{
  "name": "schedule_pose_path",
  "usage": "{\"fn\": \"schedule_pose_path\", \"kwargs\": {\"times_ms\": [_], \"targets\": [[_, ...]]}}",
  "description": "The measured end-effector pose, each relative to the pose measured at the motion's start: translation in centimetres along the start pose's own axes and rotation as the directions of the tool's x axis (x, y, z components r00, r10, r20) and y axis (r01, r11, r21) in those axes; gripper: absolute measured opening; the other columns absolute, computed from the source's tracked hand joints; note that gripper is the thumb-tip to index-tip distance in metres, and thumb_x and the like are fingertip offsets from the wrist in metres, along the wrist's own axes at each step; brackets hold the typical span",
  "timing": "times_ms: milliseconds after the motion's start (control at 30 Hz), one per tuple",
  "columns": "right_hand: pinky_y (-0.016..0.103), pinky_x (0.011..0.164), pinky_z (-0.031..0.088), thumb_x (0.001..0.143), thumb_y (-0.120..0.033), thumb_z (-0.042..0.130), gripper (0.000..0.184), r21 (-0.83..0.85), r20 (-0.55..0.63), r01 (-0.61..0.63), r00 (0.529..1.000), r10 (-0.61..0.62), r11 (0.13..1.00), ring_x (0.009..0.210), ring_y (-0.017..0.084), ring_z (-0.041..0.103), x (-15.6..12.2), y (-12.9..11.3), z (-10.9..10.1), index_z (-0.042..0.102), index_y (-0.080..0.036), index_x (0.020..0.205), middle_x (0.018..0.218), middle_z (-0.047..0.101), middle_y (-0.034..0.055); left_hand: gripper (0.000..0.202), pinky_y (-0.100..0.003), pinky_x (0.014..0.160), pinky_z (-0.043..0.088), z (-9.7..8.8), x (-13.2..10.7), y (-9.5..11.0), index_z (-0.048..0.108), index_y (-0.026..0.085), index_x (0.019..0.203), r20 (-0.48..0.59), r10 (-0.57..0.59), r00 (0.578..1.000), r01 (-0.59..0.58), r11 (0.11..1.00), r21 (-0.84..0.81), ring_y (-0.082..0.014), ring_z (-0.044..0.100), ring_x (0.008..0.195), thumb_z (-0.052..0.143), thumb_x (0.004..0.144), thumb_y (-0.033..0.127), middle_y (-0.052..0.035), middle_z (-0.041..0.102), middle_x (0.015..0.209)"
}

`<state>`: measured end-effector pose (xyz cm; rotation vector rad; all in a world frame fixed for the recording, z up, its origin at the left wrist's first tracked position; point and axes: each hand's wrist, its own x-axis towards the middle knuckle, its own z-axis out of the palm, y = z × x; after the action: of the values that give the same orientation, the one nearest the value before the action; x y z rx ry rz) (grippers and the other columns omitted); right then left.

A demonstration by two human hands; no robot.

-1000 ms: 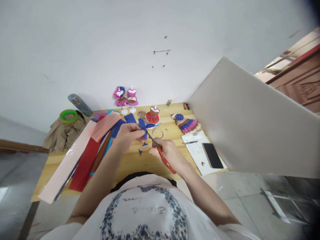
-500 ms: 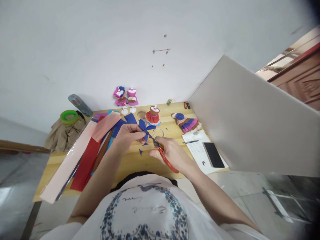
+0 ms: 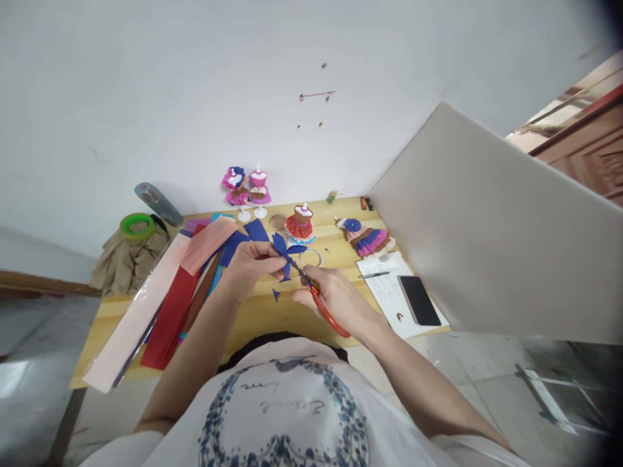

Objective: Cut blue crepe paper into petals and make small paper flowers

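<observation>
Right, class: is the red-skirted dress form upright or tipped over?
Upright: the dress form stands on the table, neck pointing up above the red skirt.

Leafy paper piece (image 3: 280, 244): deep blue
Scissors (image 3: 327, 314): red-orange handles, dark blades
Front dress form (image 3: 299, 228): brown bodice, red skirt, light-blue and white hem
Lying dress (image 3: 367, 241): brown, blue, magenta bands; blue flower
Ring (image 3: 136, 236): bright green
Tabletop (image 3: 243, 331): yellowish wood, streaky grain
Shirt (image 3: 282, 415): white, blue-grey dotted wreath, dark script
</observation>
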<state>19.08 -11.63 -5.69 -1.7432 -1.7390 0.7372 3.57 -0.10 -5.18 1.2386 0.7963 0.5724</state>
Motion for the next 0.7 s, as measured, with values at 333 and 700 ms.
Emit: {"fn": "schedule_pose_path", "kwargs": {"times_ms": [333,700], "targets": [[0.025,0.053,0.03,0.09,-0.061,0.054,0.046,-0.039,-0.004,0.015,1.0,-0.015,0.999,0.049,0.013,0.042,0.1,0.0,0.1,0.043,-0.022,0.067,0.057,0.05,-0.001,0.012,-0.024,0.05,0.045,0.0,-0.2,0.8,0.07,0.015,0.054,0.038,-0.067,0.997,0.069,0.996,-0.056,-0.0116,0.056,0.045,0.079,0.055,0.024,-0.0034,0.066,0.05],[0.024,0.054,0.03,0.086,-0.065,0.056,0.048,-0.052,0.016,0.032,0.999,-0.031,0.998,0.051,0.013,0.043,0.2,0.3,0.1,0.045,-0.021,0.07,0.061,0.052,0.0,0.014,-0.025,0.05,0.047,0.1,-0.1,0.9,0.071,0.014,0.057,0.061,-0.114,0.992,0.122,0.982,-0.146,-0.0123,0.058,0.046,0.08,0.052,0.023,-0.0042,0.067,0.053]]}}
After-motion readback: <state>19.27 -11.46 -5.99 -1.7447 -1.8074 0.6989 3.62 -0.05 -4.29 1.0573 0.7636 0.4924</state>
